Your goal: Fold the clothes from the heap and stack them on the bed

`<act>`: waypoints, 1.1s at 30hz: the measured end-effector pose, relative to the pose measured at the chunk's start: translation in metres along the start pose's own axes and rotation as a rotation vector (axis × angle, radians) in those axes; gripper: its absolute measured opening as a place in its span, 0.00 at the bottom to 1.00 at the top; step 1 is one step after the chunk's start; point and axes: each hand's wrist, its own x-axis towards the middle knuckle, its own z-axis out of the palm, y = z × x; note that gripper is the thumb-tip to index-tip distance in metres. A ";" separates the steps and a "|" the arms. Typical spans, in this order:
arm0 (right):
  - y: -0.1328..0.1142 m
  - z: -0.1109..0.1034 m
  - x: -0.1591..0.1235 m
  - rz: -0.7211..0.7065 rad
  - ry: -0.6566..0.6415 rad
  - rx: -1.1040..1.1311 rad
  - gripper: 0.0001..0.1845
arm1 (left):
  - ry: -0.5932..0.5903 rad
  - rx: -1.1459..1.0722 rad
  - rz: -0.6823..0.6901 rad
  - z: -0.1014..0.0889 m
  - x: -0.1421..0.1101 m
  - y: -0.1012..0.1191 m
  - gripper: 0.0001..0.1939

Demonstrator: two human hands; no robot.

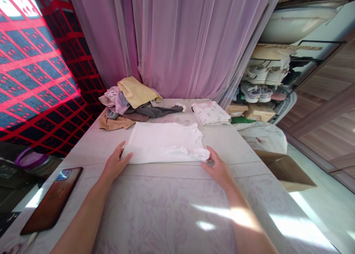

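Note:
A white garment with ruffled trim lies folded lengthwise on the table, its ruffled end to the right. At its near left corner is my left hand, thumb resting on the cloth edge and fingers apart from the thumb. My right hand is at the near right corner, with the ruffle between its spread thumb and forefinger. Neither hand visibly pinches the cloth. Behind the garment, a heap of loose clothes includes a yellow piece, a dark grey piece and a brown piece.
A stack of folded clothes sits at the table's back right. A phone with a cable lies at the left edge. Purple curtains hang behind. On the right are a shoe rack and an open cardboard box.

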 end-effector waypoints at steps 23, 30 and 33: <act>0.008 0.012 0.005 0.117 0.206 -0.138 0.26 | 0.148 0.156 -0.018 0.017 0.000 -0.005 0.22; 0.007 0.017 0.004 0.138 0.217 -0.248 0.26 | 0.196 0.240 0.043 0.019 -0.004 -0.002 0.22; 0.008 0.017 0.004 0.100 0.227 -0.280 0.23 | 0.245 0.303 0.097 0.018 -0.008 0.000 0.21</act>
